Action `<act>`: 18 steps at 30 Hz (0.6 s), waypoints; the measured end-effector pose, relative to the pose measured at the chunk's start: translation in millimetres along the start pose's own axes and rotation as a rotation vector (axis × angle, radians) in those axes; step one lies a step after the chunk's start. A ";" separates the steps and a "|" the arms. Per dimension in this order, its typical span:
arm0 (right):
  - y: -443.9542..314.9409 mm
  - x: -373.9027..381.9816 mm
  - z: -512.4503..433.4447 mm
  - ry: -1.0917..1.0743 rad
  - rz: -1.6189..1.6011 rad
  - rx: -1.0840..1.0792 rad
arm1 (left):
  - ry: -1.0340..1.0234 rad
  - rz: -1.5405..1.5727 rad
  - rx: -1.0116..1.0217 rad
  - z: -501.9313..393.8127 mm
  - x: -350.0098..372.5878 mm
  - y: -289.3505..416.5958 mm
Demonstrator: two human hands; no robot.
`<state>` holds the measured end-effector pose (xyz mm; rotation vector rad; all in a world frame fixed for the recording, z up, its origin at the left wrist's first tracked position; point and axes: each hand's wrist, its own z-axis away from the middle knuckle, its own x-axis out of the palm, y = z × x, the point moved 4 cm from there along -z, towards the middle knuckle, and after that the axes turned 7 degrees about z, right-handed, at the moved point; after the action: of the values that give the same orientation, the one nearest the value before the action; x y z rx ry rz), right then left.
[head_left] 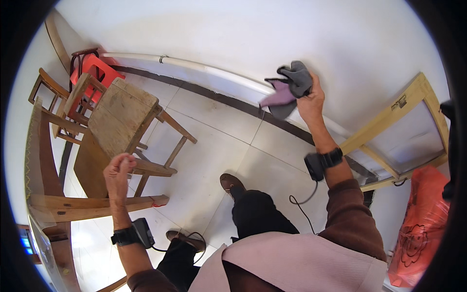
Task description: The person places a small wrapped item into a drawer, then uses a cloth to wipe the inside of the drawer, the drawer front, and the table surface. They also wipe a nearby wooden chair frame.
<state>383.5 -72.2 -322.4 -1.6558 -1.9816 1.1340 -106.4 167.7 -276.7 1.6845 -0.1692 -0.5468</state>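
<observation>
In my right hand (311, 100) is a crumpled grey and mauve cloth (301, 78) with dark edging. A loose part of it hangs to the left, blurred, in front of the white wall (226, 33). Whether the cloth touches the wall I cannot tell. My left hand (118, 175) is raised beside a worn wooden stool or chair (122, 107), its fingers curled in with nothing seen in them. It appears above the front of that seat; contact is not clear. Each wrist carries a black strapped device (323, 163) with a cable.
A white pipe (204, 67) runs low along the wall. Wooden furniture (98, 208) and a red plastic stool (96, 73) crowd the left side. At right, a wooden-framed panel (397, 127) leans by the wall near a red plastic bag (419, 230). Pale floor tiles (208, 146) lie underfoot.
</observation>
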 end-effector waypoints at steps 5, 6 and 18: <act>22.3 40.6 10.4 -0.574 0.876 -0.277 | 0.182 -0.225 0.167 -39.2 -42.7 -18.2; 26.9 41.5 21.7 -0.584 0.944 -0.400 | 0.218 -0.326 0.185 -45.0 -48.4 -21.3; 35.4 116.0 22.1 -0.725 0.614 -0.604 | 0.406 -0.711 0.286 -58.7 -48.5 -46.9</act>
<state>360.2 28.1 -390.1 -2.5614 -2.4976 1.6298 -131.8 249.1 -303.8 2.0908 0.7002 -0.7043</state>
